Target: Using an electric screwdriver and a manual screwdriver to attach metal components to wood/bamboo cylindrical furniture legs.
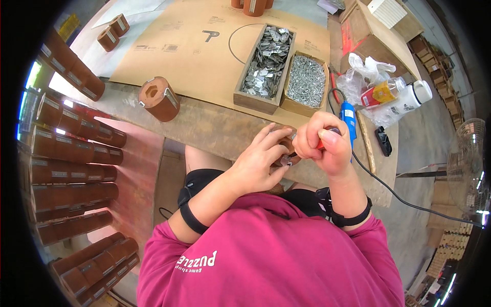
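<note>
Brown block [289,145] between the hands, at the bench's [215,130] near edge
The left hand [262,159] curls its fingers around it; the right hand [321,140] is clenched on a red handle [320,146].

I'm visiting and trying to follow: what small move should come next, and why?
Perhaps a slight twist of the right hand: it is closed round a red-and-dark handle, close to the brown piece that the left hand holds. The tip is hidden, so I can't be sure.
</note>
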Demonstrator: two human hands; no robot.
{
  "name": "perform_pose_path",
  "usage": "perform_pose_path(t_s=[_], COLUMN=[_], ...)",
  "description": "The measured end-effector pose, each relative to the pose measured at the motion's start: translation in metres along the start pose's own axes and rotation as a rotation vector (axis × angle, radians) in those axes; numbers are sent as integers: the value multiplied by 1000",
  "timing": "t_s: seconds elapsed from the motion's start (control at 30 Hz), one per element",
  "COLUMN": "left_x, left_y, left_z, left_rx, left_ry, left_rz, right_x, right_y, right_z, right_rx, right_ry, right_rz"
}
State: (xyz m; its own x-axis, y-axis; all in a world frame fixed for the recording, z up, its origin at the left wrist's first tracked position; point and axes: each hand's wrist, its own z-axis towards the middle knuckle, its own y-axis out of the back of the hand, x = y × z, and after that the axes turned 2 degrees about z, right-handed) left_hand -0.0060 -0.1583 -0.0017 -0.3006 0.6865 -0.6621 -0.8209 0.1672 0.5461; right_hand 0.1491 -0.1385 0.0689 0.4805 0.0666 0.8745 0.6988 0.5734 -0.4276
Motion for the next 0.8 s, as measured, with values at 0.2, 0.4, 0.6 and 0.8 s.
perform_pose_path(t_s=[0.2, 0.4, 0.6, 0.8], left_x=[-4, 2, -16, 4], left_y=[-19, 33, 9, -10], left_z=[4, 4, -1, 1], left_rx=[-72, 68, -7, -62], left_ry=[80, 75, 326, 171], left_rz=[177, 472, 150, -4], right_x=[-6, 12, 13, 3], right_y=[-14, -2, 0, -10], right_z=[-12, -30, -35, -28], right_rx=[-47, -277, -403, -394], right_ry=[153, 471, 438, 409], right_rz=[-146, -79, -29, -23])
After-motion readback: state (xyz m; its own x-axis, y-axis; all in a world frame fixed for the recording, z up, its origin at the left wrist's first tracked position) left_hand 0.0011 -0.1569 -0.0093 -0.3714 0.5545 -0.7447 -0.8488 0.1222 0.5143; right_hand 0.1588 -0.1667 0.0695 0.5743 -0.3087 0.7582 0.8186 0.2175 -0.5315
